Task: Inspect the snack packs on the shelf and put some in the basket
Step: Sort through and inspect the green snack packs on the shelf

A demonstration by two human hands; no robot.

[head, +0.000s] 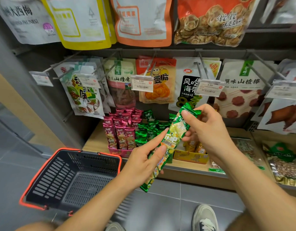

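Head view. Holding one long green snack pack (170,142) slantwise in the air, up and to the right of the basket (87,164), not yet over it. Gripping the lower half with the left hand (142,165), thumb laid across the printed face and fingers curled behind, on the side nearer the basket. Pinching the upper end with the right hand (209,130), thumb pressed just below the crimped seal, on the side farther from the basket. Looks like mid-inspection, with no pack visible inside the basket. Beyond the basket, on the shelf (97,140), standing pink packs (122,130), and just right of them more green packs (147,130) of the same kind.

Probably very light: thin, crinkly foil, glossy and a little slippery. Likely brittle inside, so best not to squeeze the middle. Better taken by the flat crimped ends, or lightly round the long sides. For the drop, carry left and down, then let go low over the basket rather than toss.
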